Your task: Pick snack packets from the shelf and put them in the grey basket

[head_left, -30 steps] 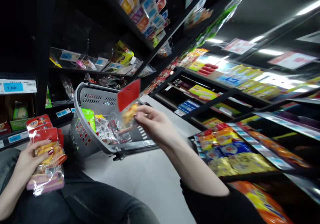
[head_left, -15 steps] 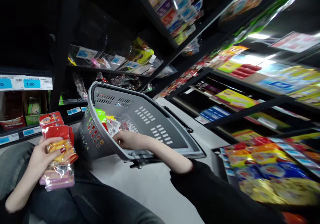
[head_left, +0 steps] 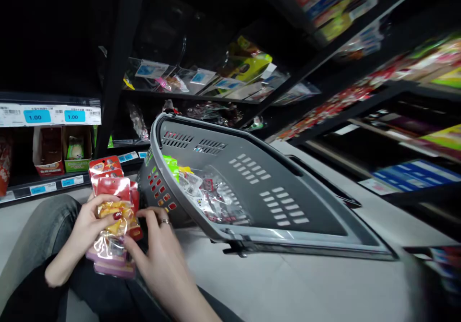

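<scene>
My left hand [head_left: 86, 223] is closed around a stack of snack packets [head_left: 114, 187], red at the top with clear windows showing yellow food. Its thumb presses on the front packet. At the right edge of the stack is my right hand [head_left: 163, 255], thumb and forefinger apart, a ring on one finger. Whether its fingertips touch the packets I cannot tell. Just beyond stands a grey shopping basket [head_left: 252, 187], tilted in view. Inside it lie clear-wrapped packets [head_left: 219, 202] and a bright green packet [head_left: 171, 166].
Dark shelves with price labels [head_left: 75, 116] rise behind the basket. Small open boxes [head_left: 76, 151] of snacks sit on the low shelf at left. Pale floor [head_left: 288, 283] lies in front of the basket. More stocked shelves [head_left: 418, 173] run along the right, blurred.
My right hand has come out of the basket, back to the packets in my left hand. The view has swung left, so the basket and shelves sit further right.
</scene>
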`<state>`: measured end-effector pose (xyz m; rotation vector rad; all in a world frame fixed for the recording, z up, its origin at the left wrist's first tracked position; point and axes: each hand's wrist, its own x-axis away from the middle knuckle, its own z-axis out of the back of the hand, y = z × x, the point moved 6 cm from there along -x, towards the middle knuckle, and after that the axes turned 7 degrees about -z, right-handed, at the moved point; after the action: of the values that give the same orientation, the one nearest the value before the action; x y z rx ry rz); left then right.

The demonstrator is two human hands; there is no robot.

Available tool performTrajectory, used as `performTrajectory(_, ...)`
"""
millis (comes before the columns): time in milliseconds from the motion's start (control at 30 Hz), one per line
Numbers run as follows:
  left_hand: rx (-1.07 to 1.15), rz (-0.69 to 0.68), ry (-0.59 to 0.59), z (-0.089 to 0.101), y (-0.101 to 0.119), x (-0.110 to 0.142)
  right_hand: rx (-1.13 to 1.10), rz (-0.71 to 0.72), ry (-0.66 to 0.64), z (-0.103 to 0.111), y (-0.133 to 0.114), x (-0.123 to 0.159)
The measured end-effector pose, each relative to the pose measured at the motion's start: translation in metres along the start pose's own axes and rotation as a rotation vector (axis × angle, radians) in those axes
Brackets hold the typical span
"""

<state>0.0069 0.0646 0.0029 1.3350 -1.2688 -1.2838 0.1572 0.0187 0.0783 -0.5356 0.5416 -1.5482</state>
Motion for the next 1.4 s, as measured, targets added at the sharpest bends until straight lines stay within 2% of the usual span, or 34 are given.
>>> performTrajectory(67,-0.018,-0.046,-0.016,-0.005,0.004,0.001,-0.141,-0.091,-0.003,-0.026,0.015,-0.006)
performTrajectory(133,-0.062,-0.088,-0.002,-0.008,0.008,0.002,-0.265,-0.122,0.043,-0.038,0.023,-0.009)
performTrajectory(233,-0.103,-0.095,0.010,-0.010,0.008,0.002,-0.371,-0.101,0.144,-0.043,0.026,-0.005)
performTrajectory(333,-0.110,-0.089,-0.022,-0.012,0.002,0.003,-0.493,-0.108,0.159,-0.049,0.029,-0.002)
performTrajectory(400,-0.057,-0.100,-0.008,-0.011,0.000,0.003,-0.592,-0.104,0.142,-0.055,0.032,-0.004)
performTrajectory(500,0.139,-0.096,0.080,-0.008,-0.002,0.002,-0.672,-0.085,0.137,-0.062,0.035,-0.008)
performTrajectory(567,0.319,0.013,0.143,-0.006,-0.008,0.001,-0.670,-0.065,0.146,-0.063,0.036,-0.010)
performTrajectory(633,0.484,0.210,0.172,-0.008,-0.018,0.002,-0.648,-0.044,0.136,-0.063,0.036,-0.011)
performTrajectory(767,0.688,0.598,0.089,-0.017,-0.032,0.008,-0.606,-0.030,0.068,-0.062,0.034,-0.010)
performTrajectory(833,0.772,0.672,0.056,-0.019,-0.033,0.009,-0.588,-0.028,0.055,-0.062,0.035,-0.010)
performTrajectory(1000,0.911,0.620,-0.041,-0.020,-0.026,0.002,-0.581,0.026,0.040,-0.064,0.036,-0.009)
performTrajectory(1133,0.947,0.617,0.011,-0.015,-0.032,-0.002,-0.594,0.048,0.024,-0.066,0.035,-0.009)
performTrajectory(1200,0.909,0.617,0.041,-0.014,-0.039,-0.002,-0.586,0.051,0.024,-0.066,0.035,-0.008)
performTrajectory(1300,0.767,0.613,0.016,-0.018,-0.046,0.001,-0.568,0.034,0.053,-0.064,0.035,-0.007)
performTrajectory(1400,0.646,0.531,0.060,-0.020,-0.047,0.003,-0.532,0.012,0.119,-0.062,0.037,-0.007)
